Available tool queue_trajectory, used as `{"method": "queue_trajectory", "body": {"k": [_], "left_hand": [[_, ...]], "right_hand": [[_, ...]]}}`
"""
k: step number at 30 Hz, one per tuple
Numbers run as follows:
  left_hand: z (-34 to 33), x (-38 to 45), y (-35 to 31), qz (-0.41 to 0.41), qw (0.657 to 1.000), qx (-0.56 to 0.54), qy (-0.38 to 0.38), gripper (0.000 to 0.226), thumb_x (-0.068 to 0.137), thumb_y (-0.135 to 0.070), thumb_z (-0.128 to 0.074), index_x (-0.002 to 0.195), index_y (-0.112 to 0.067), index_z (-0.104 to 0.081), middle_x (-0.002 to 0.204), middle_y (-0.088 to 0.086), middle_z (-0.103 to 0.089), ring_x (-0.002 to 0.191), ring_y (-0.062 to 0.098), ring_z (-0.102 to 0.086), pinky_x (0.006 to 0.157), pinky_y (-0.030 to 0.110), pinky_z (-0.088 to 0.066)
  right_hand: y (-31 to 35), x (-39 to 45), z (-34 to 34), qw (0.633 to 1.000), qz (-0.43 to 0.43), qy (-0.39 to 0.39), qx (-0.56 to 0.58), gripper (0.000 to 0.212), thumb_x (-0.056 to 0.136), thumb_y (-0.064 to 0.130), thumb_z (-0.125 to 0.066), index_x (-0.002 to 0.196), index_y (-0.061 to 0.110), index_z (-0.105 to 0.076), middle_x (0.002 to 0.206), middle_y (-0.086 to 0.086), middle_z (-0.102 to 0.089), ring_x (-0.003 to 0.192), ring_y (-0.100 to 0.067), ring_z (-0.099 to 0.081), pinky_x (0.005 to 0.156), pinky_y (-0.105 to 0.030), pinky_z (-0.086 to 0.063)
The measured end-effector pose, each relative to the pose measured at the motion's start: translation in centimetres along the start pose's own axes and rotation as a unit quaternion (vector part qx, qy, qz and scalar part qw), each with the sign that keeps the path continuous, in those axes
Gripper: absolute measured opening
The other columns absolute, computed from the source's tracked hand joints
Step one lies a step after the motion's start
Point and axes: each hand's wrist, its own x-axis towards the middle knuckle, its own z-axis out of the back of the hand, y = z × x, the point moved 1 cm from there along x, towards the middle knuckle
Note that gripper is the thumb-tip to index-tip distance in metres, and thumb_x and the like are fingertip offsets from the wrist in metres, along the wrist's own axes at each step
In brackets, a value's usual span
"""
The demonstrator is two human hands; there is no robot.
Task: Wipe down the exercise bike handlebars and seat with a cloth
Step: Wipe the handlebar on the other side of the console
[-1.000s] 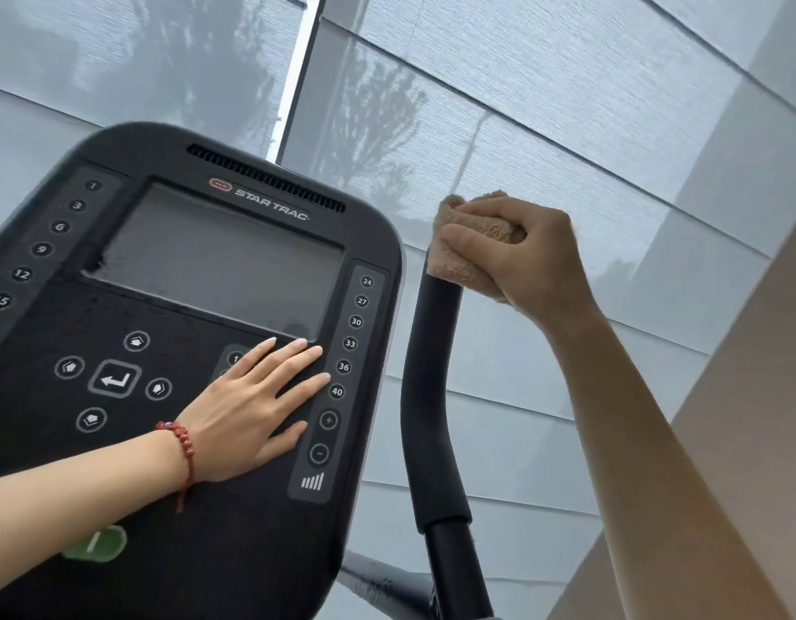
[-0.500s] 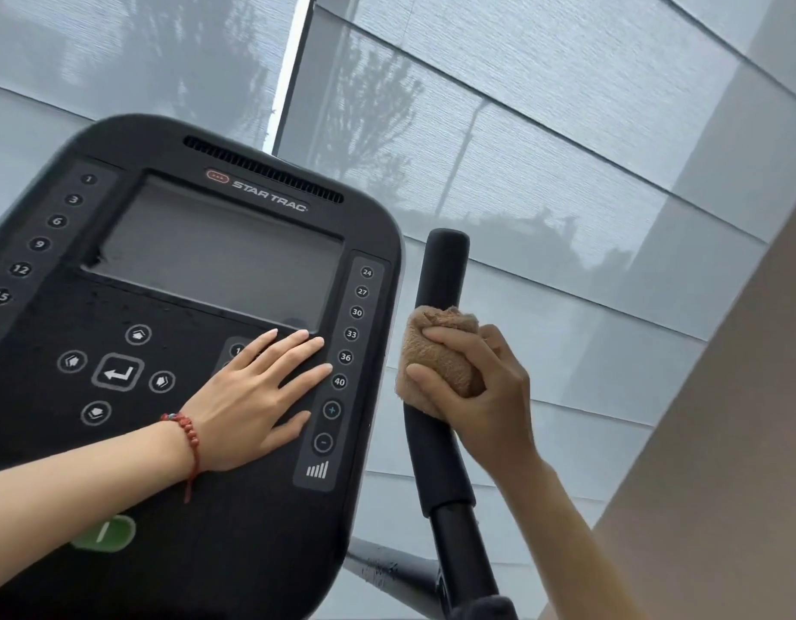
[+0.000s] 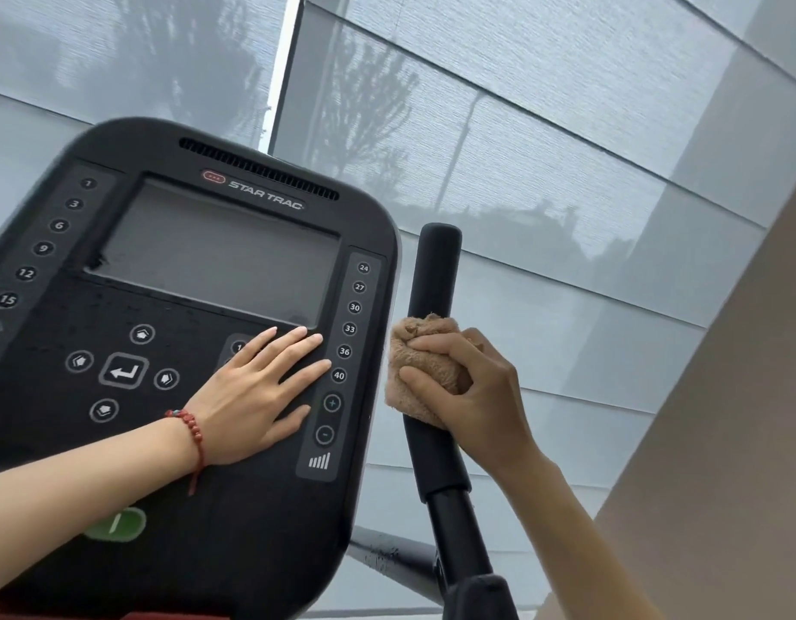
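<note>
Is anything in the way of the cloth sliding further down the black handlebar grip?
Nothing visible blocks it. The right hand holds the cloth wrapped round the handlebar grip, and the grip below it is bare down to its lower end. The left hand lies flat on the console, apart from the bar.

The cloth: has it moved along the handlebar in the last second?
Yes. The cloth in the right hand slid down from the top of the handlebar to its middle, leaving the tip bare. The console beside it stays put.
</note>
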Motion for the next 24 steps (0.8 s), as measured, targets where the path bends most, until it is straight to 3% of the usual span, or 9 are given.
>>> {"method": "queue_trajectory", "body": {"k": [5,8,13,15,18,20,22,24], "left_hand": [[0.2,-0.4,-0.2,0.0,1.0,0.009,0.023,0.051,0.089,-0.037,-0.037,0.129,-0.009,-0.05,0.139,0.018,-0.042,0.132,0.03,-0.031,0.107,0.047,-0.023],[0.7,-0.7,-0.1,-0.006,0.998,0.027,0.055,0.055,0.095,-0.044,-0.022,0.129,-0.009,-0.049,0.137,0.018,-0.044,0.129,0.031,-0.035,0.106,0.045,-0.022],[4.8,-1.0,-1.5,0.023,0.996,-0.018,0.082,0.066,0.095,-0.053,-0.013,0.121,-0.01,-0.054,0.127,0.015,-0.054,0.112,0.031,-0.054,0.093,0.041,-0.044],[6.7,-1.8,-2.9,0.035,0.997,-0.015,0.069,0.061,0.094,-0.052,-0.018,0.122,-0.011,-0.054,0.125,0.012,-0.055,0.112,0.029,-0.053,0.091,0.042,-0.045],[9.2,-3.5,-5.4,0.061,0.996,-0.013,0.07,0.066,0.093,-0.058,-0.016,0.12,-0.012,-0.055,0.123,0.01,-0.057,0.114,0.027,-0.052,0.092,0.043,-0.042],[11.0,-4.6,-7.3,0.089,0.992,-0.027,0.082,0.071,0.091,-0.062,-0.015,0.121,-0.013,-0.056,0.125,0.009,-0.056,0.117,0.026,-0.05,0.095,0.044,-0.039],[12.9,-5.8,-9.3,0.128,0.987,-0.044,0.082,0.073,0.089,-0.065,-0.015,0.123,-0.014,-0.055,0.128,0.008,-0.054,0.122,0.024,-0.045,0.099,0.042,-0.035],[14.8,-6.9,-11.4,0.155,0.984,-0.04,0.072,0.073,0.089,-0.065,-0.015,0.125,-0.015,-0.054,0.131,0.006,-0.052,0.125,0.02,-0.04,0.101,0.036,-0.03]], "right_hand": [[-0.4,-0.8,1.1,0.998,-0.055,-0.002,0.038,0.027,0.073,0.02,-0.076,0.08,0.044,-0.065,0.09,0.003,-0.061,0.085,0.001,-0.056,0.077,-0.006,-0.041],[-0.7,-1.5,1.9,0.994,-0.094,0.003,0.054,0.024,0.074,0.024,-0.074,0.078,0.046,-0.064,0.093,0.004,-0.066,0.087,-0.003,-0.059,0.083,-0.02,-0.046],[-0.6,-2.1,3.0,0.993,-0.114,0.034,0.01,0.014,0.078,0.032,-0.069,0.092,0.034,-0.068,0.096,0.0,-0.065,0.086,-0.005,-0.056,0.079,-0.014,-0.042],[-0.8,-3.0,3.7,0.99,-0.131,0.024,0.04,0.011,0.079,0.032,-0.068,0.09,0.033,-0.069,0.097,0.001,-0.067,0.089,-0.011,-0.058,0.083,-0.025,-0.047],[-0.7,-5.0,5.0,0.984,-0.138,-0.005,0.115,0.01,0.077,0.027,-0.071,0.082,0.036,-0.067,0.093,0.017,-0.066,0.09,-0.013,-0.062,0.084,-0.034,-0.051],[-0.4,-6.2,5.8,0.975,-0.133,0.003,0.178,0.014,0.076,0.026,-0.072,0.078,0.039,-0.067,0.085,0.023,-0.067,0.082,-0.012,-0.063,0.069,-0.028,-0.053],[0.1,-7.4,6.7,0.965,-0.118,0.039,0.23,0.014,0.077,0.024,-0.072,0.078,0.038,-0.069,0.083,0.027,-0.068,0.071,-0.004,-0.061,0.054,-0.01,-0.046],[0.6,-8.8,7.2,0.958,-0.095,0.088,0.255,0.013,0.077,0.02,-0.072,0.078,0.033,-0.07,0.084,0.026,-0.068,0.073,0.0,-0.062,0.058,-0.005,-0.044]]}}
